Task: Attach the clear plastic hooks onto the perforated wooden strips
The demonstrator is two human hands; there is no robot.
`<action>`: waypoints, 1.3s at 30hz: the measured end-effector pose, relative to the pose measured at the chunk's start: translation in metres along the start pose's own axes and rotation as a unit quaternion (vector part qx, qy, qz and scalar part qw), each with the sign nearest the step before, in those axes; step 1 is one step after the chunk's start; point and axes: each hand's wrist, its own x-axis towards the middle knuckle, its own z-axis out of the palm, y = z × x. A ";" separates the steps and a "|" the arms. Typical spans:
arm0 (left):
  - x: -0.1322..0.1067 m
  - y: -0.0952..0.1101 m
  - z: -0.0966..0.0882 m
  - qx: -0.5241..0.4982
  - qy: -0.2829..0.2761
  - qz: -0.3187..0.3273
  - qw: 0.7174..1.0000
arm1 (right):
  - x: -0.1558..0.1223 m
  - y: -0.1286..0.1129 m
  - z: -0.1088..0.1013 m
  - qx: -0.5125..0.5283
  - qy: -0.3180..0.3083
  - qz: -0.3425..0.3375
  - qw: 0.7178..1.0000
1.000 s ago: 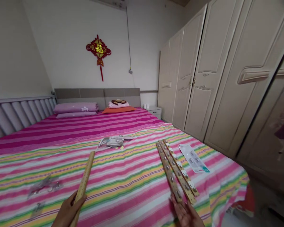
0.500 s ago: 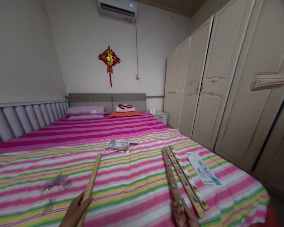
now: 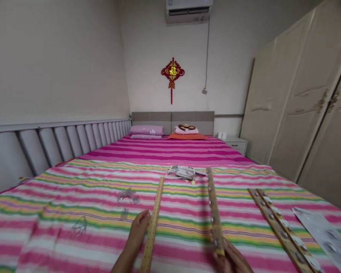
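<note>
My left hand (image 3: 136, 235) grips a long wooden strip with small holes (image 3: 153, 223), which points away from me over the striped bed (image 3: 96, 182). My right hand (image 3: 233, 259) holds a second wooden strip (image 3: 214, 212) studded with round metal fittings, lifted and blurred. Two more fitted strips (image 3: 281, 231) lie side by side on the bedspread to the right of my right hand.
A clear plastic pack (image 3: 184, 172) lies mid-bed, with small clear bags (image 3: 127, 197) to the left. A white blister sheet (image 3: 324, 235) is at far right. Pillows (image 3: 146, 131) sit at the headboard. Wardrobe doors (image 3: 301, 121) stand on the right, a padded wall panel (image 3: 59, 140) on the left.
The view swung left. My right hand picked one fitted strip away from the other two, which now lie on the bed to the right. The left hand kept its strip.
</note>
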 end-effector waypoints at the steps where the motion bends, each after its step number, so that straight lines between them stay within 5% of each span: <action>1: -0.001 0.003 -0.001 -0.014 -0.009 -0.002 1.000 | 0.005 0.005 0.020 -0.015 -0.020 -0.004 1.000; 8: -0.010 0.029 0.009 -0.118 -0.026 -0.079 0.990 | 0.046 0.065 0.136 -0.104 -0.194 -0.004 0.976; 13: 0.005 0.030 0.013 -0.012 0.047 0.016 0.999 | 0.068 0.113 0.176 -0.177 -0.230 0.012 0.957; 17: 0.024 0.023 0.000 0.042 0.122 0.078 0.989 | 0.086 0.136 0.186 -0.220 -0.261 -0.002 0.940; 26: 0.049 0.008 -0.013 0.085 0.098 0.093 0.987 | 0.114 0.146 0.183 -0.256 -0.280 0.010 0.925; 39: 0.060 0.000 -0.024 0.104 0.083 0.154 0.979 | 0.110 0.129 0.180 -0.243 -0.218 0.025 0.945</action>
